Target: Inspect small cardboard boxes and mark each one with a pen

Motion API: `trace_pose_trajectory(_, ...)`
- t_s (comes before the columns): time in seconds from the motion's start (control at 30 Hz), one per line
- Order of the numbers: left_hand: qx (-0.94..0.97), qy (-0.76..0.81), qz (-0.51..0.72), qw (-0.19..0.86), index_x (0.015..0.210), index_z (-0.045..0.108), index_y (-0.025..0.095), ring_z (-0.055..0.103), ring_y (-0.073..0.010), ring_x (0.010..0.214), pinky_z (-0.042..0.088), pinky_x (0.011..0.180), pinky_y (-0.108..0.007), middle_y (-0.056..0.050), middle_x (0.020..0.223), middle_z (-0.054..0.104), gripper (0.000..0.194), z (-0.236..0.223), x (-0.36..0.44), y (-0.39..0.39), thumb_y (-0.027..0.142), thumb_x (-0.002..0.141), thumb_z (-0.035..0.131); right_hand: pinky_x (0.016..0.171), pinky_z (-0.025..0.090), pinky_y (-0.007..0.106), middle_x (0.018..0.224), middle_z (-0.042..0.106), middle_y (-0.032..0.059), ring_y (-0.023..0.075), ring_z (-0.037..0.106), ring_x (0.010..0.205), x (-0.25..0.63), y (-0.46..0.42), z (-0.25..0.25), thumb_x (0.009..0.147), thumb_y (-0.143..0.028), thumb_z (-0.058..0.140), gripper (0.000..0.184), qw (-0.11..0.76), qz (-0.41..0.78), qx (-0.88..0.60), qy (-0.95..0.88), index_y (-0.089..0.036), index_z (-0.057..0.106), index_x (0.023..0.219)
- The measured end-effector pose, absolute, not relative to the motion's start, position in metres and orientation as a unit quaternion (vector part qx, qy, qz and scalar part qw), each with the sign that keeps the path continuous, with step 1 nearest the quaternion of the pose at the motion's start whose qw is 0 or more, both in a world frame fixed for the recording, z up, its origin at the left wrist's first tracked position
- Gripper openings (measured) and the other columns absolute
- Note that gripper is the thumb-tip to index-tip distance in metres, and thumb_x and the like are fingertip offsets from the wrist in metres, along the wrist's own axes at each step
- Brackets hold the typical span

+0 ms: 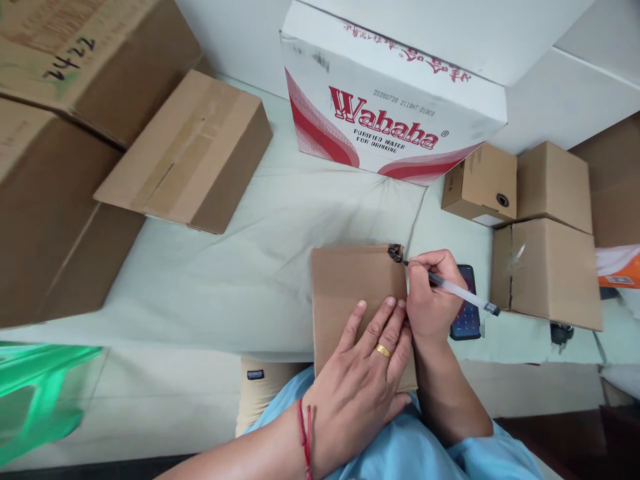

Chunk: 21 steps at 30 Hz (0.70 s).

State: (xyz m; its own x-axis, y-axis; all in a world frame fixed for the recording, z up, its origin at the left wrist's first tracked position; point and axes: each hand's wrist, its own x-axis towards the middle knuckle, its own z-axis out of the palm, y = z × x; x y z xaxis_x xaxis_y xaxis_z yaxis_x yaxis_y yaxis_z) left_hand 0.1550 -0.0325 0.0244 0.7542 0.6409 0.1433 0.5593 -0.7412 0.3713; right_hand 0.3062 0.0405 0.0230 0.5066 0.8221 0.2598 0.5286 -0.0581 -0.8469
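Note:
My left hand lies flat with fingers spread on a small brown cardboard box that rests at the edge of a cloth-covered surface. A gold ring sits on one finger and a red string circles the wrist. My right hand is closed on a clear pen. The pen's tip touches the box's top right corner, where a dark scribble shows. A phone lies partly hidden behind my right hand.
A white and red Wahaha water carton stands at the back. Brown cartons are stacked on the left, and smaller cardboard boxes on the right. A green plastic stool is at the lower left.

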Motion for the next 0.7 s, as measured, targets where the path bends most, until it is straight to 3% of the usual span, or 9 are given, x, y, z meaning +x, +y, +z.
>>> trace_pose_trajectory(0.3, 0.924, 0.324, 0.131, 0.156, 0.163, 0.046, 0.008, 0.012, -0.0361, 0.172, -0.008, 0.139, -0.057, -0.022, 0.176, 0.037, 0.089, 0.0231, 0.1543, -0.0343, 0.068, 0.099, 0.065, 0.072, 0.053, 0.029, 0.080, 0.070, -0.0019, 0.0151, 0.065, 0.074, 0.3072, 0.0432, 0.0182, 0.095, -0.032, 0.066, 0.011, 0.477, 0.188, -0.700, -0.496, -0.022, 0.069, 0.094)
trace_pose_trajectory(0.5, 0.923, 0.322, 0.137, 0.158, 0.160, 0.049, 0.007, 0.019, -0.0366, 0.171, -0.010, 0.138, -0.056, -0.022, 0.175, 0.040, 0.090, 0.0234, 0.1547, -0.0343, 0.068, 0.097, 0.069, 0.069, 0.051, 0.029, 0.074, 0.067, -0.0031, 0.0151, 0.062, 0.069, 0.3061, 0.0410, 0.0187, 0.092, -0.027, 0.065, 0.006, 0.491, 0.113, -0.725, -0.469, -0.022, 0.067, 0.088)
trace_pose_trajectory(0.7, 0.923, 0.325, 0.138, 0.152, 0.159, 0.050, 0.008, 0.022, -0.0357, 0.170, -0.004, 0.139, -0.056, -0.022, 0.175, 0.039, 0.089, 0.0238, 0.1550, -0.0335, 0.068, 0.096, 0.069, 0.062, 0.046, 0.028, 0.065, 0.062, -0.0051, 0.0143, 0.056, 0.061, 0.3069, 0.0373, 0.0196, 0.085, -0.025, 0.061, 0.005, 0.477, 0.121, -0.735, -0.467, -0.023, 0.063, 0.080)
